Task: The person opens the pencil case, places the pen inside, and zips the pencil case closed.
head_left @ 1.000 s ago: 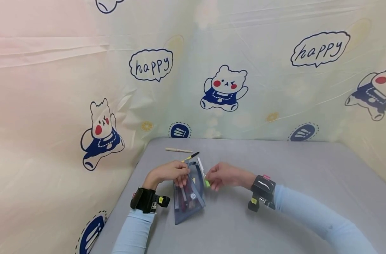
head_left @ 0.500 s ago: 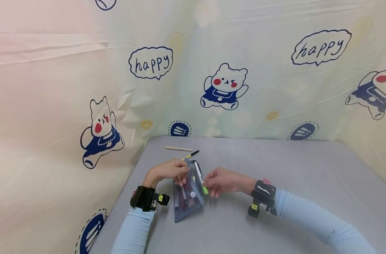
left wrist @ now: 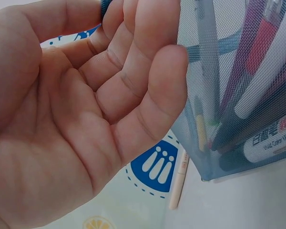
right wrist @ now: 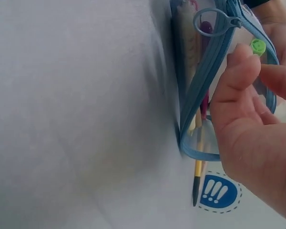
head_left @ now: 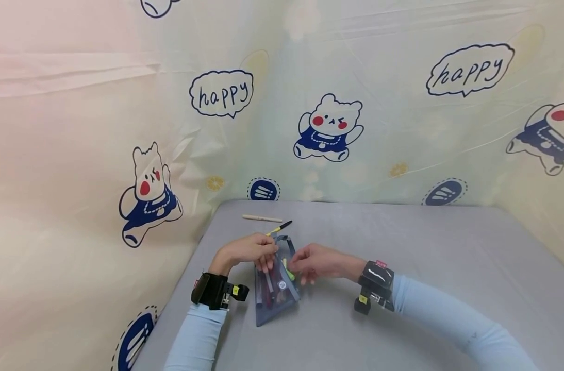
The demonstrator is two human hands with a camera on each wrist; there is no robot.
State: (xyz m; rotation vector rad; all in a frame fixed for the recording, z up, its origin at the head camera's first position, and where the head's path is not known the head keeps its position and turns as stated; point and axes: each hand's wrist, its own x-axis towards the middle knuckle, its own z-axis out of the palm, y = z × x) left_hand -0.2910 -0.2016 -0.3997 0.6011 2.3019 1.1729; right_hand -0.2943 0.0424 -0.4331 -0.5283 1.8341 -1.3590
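Note:
A blue-grey mesh pencil case (head_left: 268,314) lies on the table, its zipped mouth (right wrist: 200,105) gaping on the right side. Pens (left wrist: 267,86) show through the mesh. My left hand (head_left: 251,250) grips the case's upper edge with curled fingers; its fingertips are partly hidden in the head view. At the mouth, my right hand (head_left: 321,263) pinches a highlighter-like pen with a bright green end (right wrist: 258,46) between thumb and fingers. That green end (head_left: 290,275) shows at the opening, while the pen's white body is hidden inside or behind the hand.
Just beyond the case lies a yellow pen with a black tip (head_left: 284,225). Farther back is a beige pen (head_left: 262,218). A patterned curtain (head_left: 384,129) hangs behind the grey table (head_left: 426,247).
My right hand has moved left to the case, carrying the green-ended pen from beside it into the open mouth. My left hand keeps its hold on the case.

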